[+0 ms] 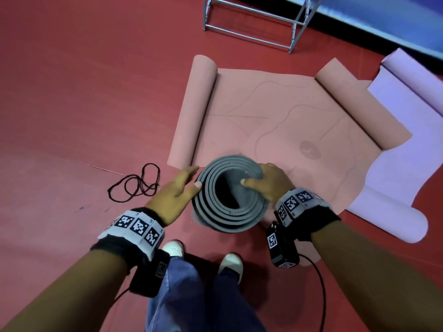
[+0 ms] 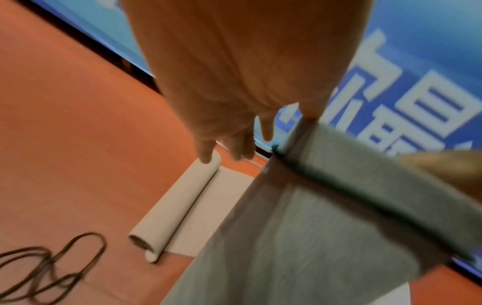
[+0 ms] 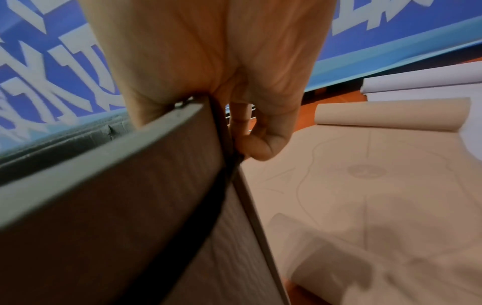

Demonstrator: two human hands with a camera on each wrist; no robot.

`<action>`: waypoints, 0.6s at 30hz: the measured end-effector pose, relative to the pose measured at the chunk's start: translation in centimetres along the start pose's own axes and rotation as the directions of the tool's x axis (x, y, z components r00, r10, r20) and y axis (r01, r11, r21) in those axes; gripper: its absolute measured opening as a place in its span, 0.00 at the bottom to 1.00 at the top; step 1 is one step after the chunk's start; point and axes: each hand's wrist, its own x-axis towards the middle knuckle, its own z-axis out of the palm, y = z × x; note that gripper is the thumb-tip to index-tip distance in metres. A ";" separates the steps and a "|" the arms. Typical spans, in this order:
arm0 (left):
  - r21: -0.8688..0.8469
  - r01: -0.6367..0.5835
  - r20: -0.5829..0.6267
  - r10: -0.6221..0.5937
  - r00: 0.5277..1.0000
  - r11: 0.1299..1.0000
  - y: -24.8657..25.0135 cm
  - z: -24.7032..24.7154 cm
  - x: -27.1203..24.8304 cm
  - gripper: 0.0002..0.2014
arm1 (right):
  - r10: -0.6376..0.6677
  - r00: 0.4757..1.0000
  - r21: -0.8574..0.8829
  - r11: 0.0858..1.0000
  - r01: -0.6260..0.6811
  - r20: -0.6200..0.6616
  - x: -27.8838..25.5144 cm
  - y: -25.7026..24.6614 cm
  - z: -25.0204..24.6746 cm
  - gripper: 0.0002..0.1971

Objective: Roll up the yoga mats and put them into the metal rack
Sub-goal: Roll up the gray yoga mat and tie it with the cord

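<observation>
Three yoga mats in play here, all on the red floor [image 1: 72, 92]. The one being handled is a grey foam yoga mat rolled into a loose spiral [image 1: 230, 195], stood on end right in front of the person's white shoes [image 1: 173, 248], its top opening facing up at the head camera. The right hand [image 1: 268, 183] has hold of the roll's top rim: thumb hooked inside the coil, fingers curled down the outside, so it's pinching the layers together. The right wrist view backs that up, with the mat's edge wedged into the crook of the thumb. The left hand [image 1: 176, 195] is flat and relaxed against the roll's left side, fingers straight, thumb tip touching the outer layer, not gripping anything.

Behind the grey roll lies a salmon-pink yoga mat with faint line patterns [image 1: 275, 116], mostly flat, both ends curled up. A pale lilac yoga mat [image 1: 407, 164] sits partly under it toward the right edge of the floor area, also curled at the ends. The silver tubular metal rack [image 1: 254, 22] stands farther back by the blue wall banner [image 1: 395, 25], well apart from the grey roll. A tangle of thin black elastic cords [image 1: 136, 183] lies on the floor just left of the left hand.
</observation>
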 end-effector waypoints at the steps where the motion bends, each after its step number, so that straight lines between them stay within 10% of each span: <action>1: 0.035 0.030 0.031 -0.031 0.999 0.999 -0.3 0.1 -0.4 0.28 | 0.010 1.000 0.003 1.000 -0.010 0.015 0.1 0.2 -0.4 0.13; 18: -0.320 0.194 -0.112 -0.240 0.964 0.927 0.0 2.3 -1.5 0.06 | 0.082 0.984 0.025 0.997 -0.078 -0.161 -0.4 0.6 0.8 0.19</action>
